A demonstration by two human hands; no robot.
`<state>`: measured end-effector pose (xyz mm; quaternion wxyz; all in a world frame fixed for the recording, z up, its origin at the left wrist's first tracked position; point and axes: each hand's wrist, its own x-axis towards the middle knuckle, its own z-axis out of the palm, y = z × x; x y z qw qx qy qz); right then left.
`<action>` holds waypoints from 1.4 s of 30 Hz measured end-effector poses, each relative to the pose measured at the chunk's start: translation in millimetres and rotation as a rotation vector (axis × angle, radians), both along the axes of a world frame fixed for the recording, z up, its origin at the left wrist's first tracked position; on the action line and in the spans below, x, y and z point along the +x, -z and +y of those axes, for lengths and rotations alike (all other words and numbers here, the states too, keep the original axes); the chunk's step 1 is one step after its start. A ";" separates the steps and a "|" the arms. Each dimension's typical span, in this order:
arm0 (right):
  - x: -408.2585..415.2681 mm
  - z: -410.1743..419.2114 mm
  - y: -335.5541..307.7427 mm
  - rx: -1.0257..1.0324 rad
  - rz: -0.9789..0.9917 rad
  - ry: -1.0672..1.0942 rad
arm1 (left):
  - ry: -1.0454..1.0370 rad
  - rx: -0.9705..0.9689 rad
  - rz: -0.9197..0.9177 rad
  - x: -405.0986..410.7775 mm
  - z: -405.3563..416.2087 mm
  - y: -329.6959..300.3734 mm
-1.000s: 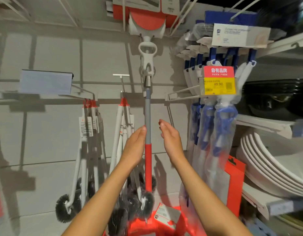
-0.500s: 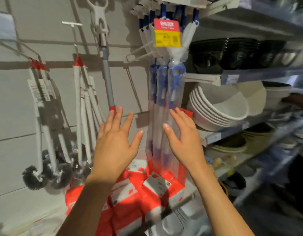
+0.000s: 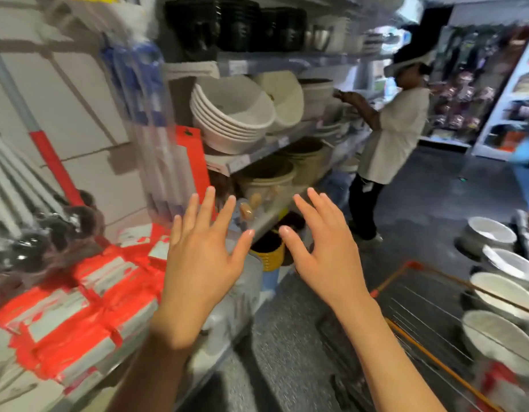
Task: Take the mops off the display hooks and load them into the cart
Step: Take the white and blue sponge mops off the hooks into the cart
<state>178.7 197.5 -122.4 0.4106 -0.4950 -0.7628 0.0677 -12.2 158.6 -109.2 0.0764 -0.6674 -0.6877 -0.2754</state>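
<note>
Left hand (image 3: 202,264): raised, fingers spread, holding nothing. Right hand (image 3: 325,257): raised beside it, fingers spread, holding nothing. Cart (image 3: 430,328): orange-framed wire basket, lower right, below the right forearm. Red-and-white packaged goods (image 3: 79,295): stacked on the low shelf, left. Mop (image 3: 49,153): grey-and-red handle, hanging at the wall display, far left, tilted. Blue-handled mops (image 3: 144,93): in clear wrap, hanging, blurred. Stacked bowls (image 3: 230,114): on shelves beyond. Person (image 3: 388,135): standing further along the aisle.

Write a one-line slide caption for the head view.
Both open hands, left hand and right hand, empty near the orange-framed wire cart.
</note>
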 end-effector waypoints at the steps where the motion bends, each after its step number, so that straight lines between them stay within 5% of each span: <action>1: 16.2 -13.0 4.2 -0.008 0.003 0.022 | 0.029 -0.010 -0.001 15.8 -7.3 4.6; 19: 270.3 -177.7 59.8 -0.186 0.069 0.575 | 0.611 -0.225 -0.025 295.3 -65.9 63.0; 32: 403.3 -143.6 123.5 -0.381 0.032 0.847 | 0.873 -0.605 -0.070 458.2 9.9 140.9; 36: 445.5 -110.6 145.3 -0.476 0.048 0.900 | 0.963 -0.491 -0.188 497.7 47.8 177.4; 42: 500.6 -68.9 186.7 -0.649 0.097 0.965 | 0.910 -1.149 -0.513 565.7 102.5 232.2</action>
